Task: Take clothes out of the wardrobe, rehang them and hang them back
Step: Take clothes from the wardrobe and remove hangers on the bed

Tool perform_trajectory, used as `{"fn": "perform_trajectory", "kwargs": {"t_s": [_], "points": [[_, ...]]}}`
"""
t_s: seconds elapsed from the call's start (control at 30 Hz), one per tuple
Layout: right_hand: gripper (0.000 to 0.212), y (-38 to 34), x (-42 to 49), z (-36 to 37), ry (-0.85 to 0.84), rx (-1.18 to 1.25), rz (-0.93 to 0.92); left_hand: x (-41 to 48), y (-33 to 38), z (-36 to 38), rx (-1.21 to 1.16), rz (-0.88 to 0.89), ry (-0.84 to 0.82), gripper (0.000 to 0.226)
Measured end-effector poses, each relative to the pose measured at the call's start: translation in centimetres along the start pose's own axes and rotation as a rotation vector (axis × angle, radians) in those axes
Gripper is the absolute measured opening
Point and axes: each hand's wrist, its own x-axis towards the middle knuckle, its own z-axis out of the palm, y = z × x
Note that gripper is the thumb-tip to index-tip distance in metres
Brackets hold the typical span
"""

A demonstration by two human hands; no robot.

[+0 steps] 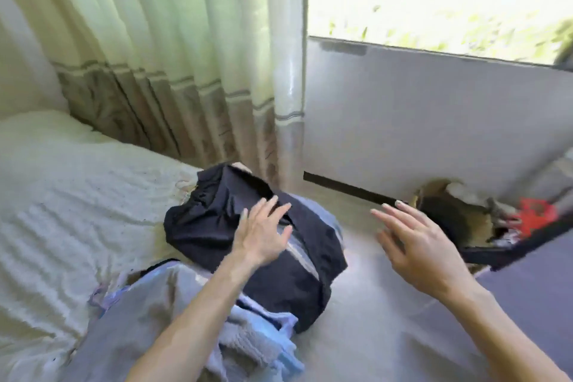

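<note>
Room: bed (62, 195) with cream cover below a curtain (155, 56).
Clothes: dark garment (201, 226) heaped on pale blue clothes (248, 335) at the bed's edge.
Hands: left hand (263, 232) flat over the dark garment, right hand (424, 245) in the air beside it; both released.
Progress: clothes seemingly out; no hanger visible, rehanging likely remains.

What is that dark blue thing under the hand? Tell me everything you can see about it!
The dark garment is navy, almost black, made of soft, thin-looking cloth and crumpled in a heap. One edge looks gathered, like elastic, and a pale stripe runs across it. It lies on top of a pile of light blue and grey clothes at the edge of the bed. The left hand is spread flat over it, touching or nearly touching. I cannot tell what kind of clothing it is.
</note>
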Motion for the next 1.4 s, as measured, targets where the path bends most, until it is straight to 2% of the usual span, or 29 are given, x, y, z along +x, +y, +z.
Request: {"fn": "perform_trajectory", "kwargs": {"t_s": [0.2,0.47,0.63,0.87,1.0,1.17,1.27,1.4], "points": [[0.043,10.0,-7.9,-9.8,0.202,-0.072,0.359,5.4,20.4,-1.4,0.078,0.469,0.046,0.057],[0.045,17.2,-21.8,-16.5,0.420,-0.127,0.839,4.1,41.9,2.3,0.134,1.078,0.045,0.053],[0.043,17.8,-29.5,-19.2,0.576,-0.266,1.096,1.4,53.2,4.7,0.131,1.394,-0.014,0.054],[0.042,13.2,-39.0,-20.6,0.749,-0.484,1.469,-6.6,64.0,8.5,0.095,1.781,-0.197,0.053],[0.041,10.3,-43.7,-21.7,0.832,-0.596,1.636,-13.0,67.4,10.9,0.033,1.896,-0.386,0.053],[0.045,11.1,-49.8,-26.1,0.910,-0.820,1.749,-20.9,71.5,13.3,-0.039,1.961,-0.550,0.053],[0.052,12.9,-53.8,-29.7,0.914,-0.977,1.788,-25.2,74.1,14.6,-0.058,1.927,-0.678,0.056],[0.058,15.6,-59.2,-34.2,0.834,-1.117,1.862,-30.7,77.4,17.1,-0.102,1.797,-0.863,0.064]]}}
